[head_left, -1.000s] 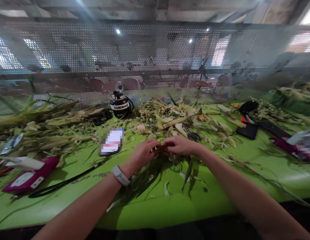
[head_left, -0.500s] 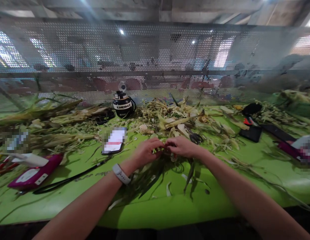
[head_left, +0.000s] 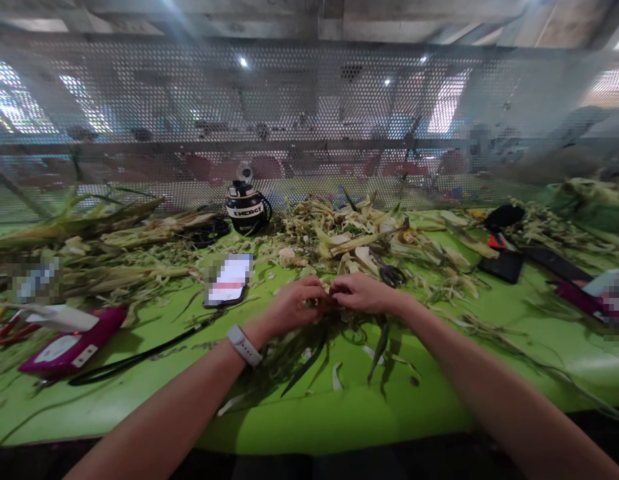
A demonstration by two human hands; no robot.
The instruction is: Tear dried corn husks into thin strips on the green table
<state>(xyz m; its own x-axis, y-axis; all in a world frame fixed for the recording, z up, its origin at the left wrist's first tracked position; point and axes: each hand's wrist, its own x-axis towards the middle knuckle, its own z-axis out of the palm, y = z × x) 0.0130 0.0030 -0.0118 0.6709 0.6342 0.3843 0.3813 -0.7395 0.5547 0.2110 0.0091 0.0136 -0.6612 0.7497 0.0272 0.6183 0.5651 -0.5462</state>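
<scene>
Close together over the green table [head_left: 414, 420], my left hand [head_left: 296, 303] and my right hand [head_left: 365, 293] meet at their fingertips. Both are closed in a pinch. What sits between the fingers is small and mostly hidden. Thin dry plant leaves [head_left: 289, 360] spread below and in front of my left hand. A dark, narrow leaf [head_left: 379, 353] hangs under my right hand. Just beyond my fingers lies a heap of dry corn husks [head_left: 359, 233], with a dark object [head_left: 392, 275] at its near edge.
A phone [head_left: 230, 283] lies left of my hands, with a black strap [head_left: 139, 363] running from it toward a purple device [head_left: 64, 347]. Behind stands a black jug [head_left: 246, 212] marked ENERGY. More husks [head_left: 89, 227] cover the back left. A perforated metal screen [head_left: 309, 120] closes the far side.
My left fingers have curled in slightly and shifted a little right, nearer my right fingertips. My right hand stays almost where it was.
</scene>
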